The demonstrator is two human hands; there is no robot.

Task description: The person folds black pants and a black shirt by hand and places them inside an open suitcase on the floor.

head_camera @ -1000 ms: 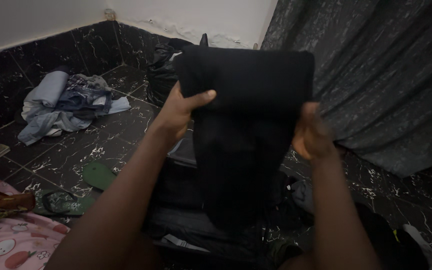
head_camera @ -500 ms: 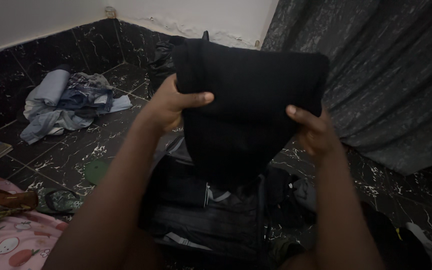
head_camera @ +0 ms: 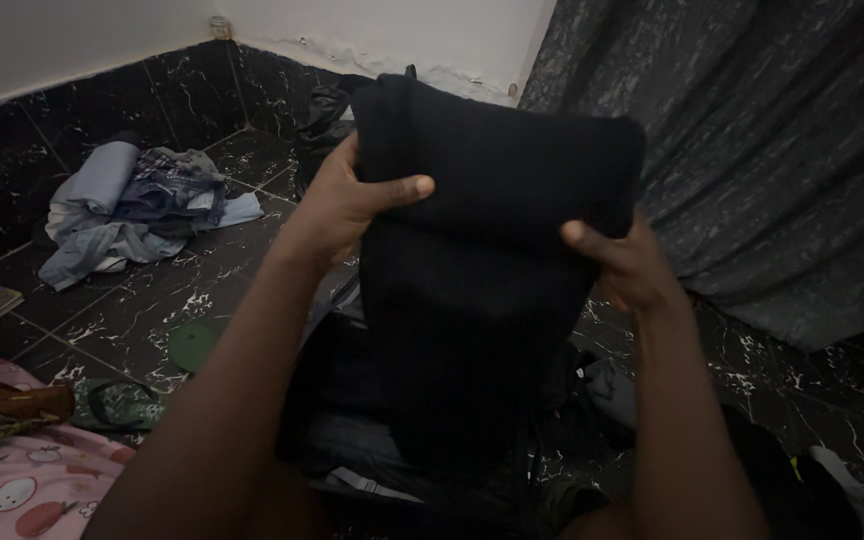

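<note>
A black ribbed garment (head_camera: pixel 492 250) hangs folded in front of me, held up in the air. My left hand (head_camera: pixel 344 205) grips its upper left edge, thumb across the front. My right hand (head_camera: pixel 624 262) clasps its right side a little lower, thumb on the front. The lower part of the cloth droops over an open dark suitcase (head_camera: pixel 392 440) on the floor below, hiding much of what lies inside.
A heap of blue and grey clothes (head_camera: pixel 137 205) lies on the black marble-pattern tiles at the left. Green flip-flops (head_camera: pixel 157 375) rest near a pink patterned cloth (head_camera: pixel 37 485). A dark curtain (head_camera: pixel 752 150) hangs at the right; a black bag (head_camera: pixel 322 115) sits in the corner.
The garment's lower part has dropped back down and hangs longer than half a second ago. My right hand has shifted slightly lower and inward on the cloth.
</note>
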